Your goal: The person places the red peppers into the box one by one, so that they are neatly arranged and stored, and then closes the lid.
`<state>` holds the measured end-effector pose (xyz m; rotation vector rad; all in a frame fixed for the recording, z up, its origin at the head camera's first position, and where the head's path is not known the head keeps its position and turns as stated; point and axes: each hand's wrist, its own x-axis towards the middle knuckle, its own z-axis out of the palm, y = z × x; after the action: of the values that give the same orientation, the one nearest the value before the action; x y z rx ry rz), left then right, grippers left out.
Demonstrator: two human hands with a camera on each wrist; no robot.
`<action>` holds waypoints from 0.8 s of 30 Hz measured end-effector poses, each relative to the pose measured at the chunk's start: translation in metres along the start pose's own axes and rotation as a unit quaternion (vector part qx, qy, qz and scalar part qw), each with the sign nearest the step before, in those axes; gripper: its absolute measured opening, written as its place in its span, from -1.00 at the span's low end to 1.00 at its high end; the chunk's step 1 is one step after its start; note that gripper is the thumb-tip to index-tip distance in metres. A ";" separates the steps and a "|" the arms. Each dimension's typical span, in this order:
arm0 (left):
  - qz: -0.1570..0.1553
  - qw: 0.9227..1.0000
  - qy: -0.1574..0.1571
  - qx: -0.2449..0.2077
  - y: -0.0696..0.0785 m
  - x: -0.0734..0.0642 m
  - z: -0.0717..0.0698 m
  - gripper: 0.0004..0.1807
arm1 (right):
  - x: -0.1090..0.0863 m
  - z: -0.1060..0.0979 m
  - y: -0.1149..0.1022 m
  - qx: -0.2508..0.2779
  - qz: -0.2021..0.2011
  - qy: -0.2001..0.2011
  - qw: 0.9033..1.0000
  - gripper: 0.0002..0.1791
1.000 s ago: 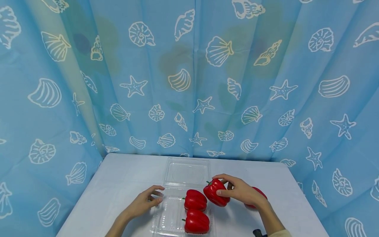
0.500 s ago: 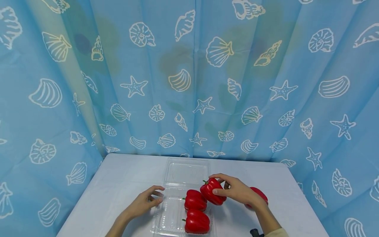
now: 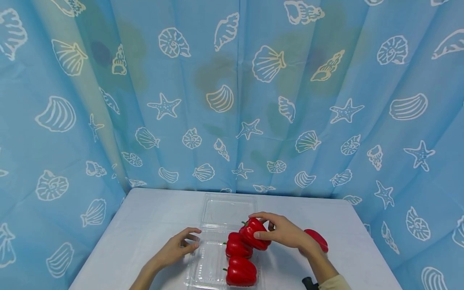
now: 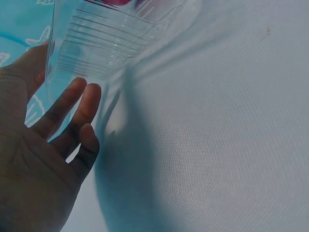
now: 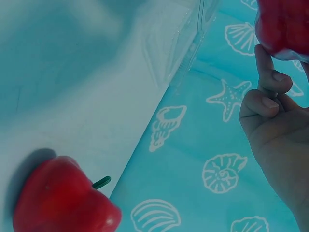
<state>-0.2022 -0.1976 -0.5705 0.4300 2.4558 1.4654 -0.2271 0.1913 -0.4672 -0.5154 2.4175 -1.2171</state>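
My right hand pinches a red bell pepper between thumb and fingers, over the right side of a clear plastic clamshell box. In the right wrist view that pepper shows at the top right, above the hand. Two more red peppers sit in the right half of the box, a rear one overlapped by the held one, and a front one. My left hand is at the box's left side, fingers loosely bent; in the left wrist view its fingertips are right at the ribbed clear wall.
The box's lid lies folded back behind it. Another red pepper rests on the white table, partly behind my right forearm. A blue shell-print curtain hangs behind the table and at its sides.
My right hand has moved left with its pepper, which now overlaps the rear pepper in the box. The left hand stays in place.
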 end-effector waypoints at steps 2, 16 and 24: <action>-0.001 1.000 0.000 0.000 0.000 0.000 0.000 -0.50 | 0.002 0.001 -0.001 -0.008 -0.011 -0.001 1.000 -0.26; -0.003 1.000 0.005 -0.013 -0.004 0.001 0.002 -0.50 | 0.014 0.007 -0.013 -0.031 -0.071 -0.017 0.997 -0.30; -0.003 1.000 0.005 -0.014 -0.003 0.001 0.002 -0.50 | 0.021 0.011 -0.020 -0.028 -0.088 -0.025 0.995 -0.32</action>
<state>-0.2026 -0.1972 -0.5735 0.4120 2.4394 1.5005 -0.2364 0.1624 -0.4604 -0.7798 2.4099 -1.1930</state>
